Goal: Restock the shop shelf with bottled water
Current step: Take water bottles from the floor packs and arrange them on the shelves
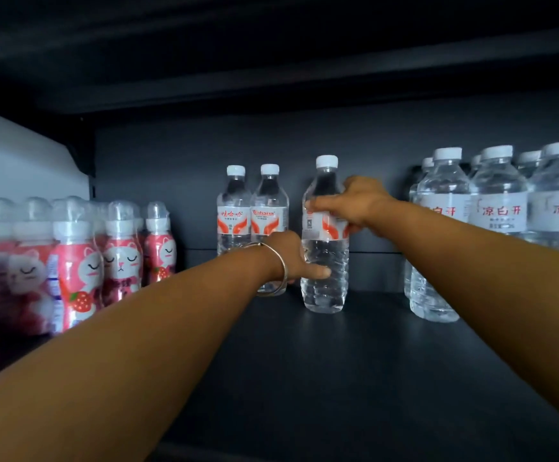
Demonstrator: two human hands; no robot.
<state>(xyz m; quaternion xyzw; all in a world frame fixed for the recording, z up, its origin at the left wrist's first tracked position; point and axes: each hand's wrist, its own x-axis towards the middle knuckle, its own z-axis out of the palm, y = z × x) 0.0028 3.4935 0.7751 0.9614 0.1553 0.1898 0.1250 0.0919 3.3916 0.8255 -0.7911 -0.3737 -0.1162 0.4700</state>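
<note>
Bottle of Wahaha water [325,261] upright on shelf [355,361]: right hand [358,205] wraps label, left hand [300,261] curls round lower ribs (thin plastic, full, likely squeezable; label band looks stiffest).

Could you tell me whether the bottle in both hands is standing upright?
Upright: the bottle stands base-down on the shelf, cap on top.

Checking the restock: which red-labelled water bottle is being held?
The front water bottle, forward of the two back bottles; right hand grips its label, left hand lower down.
</note>
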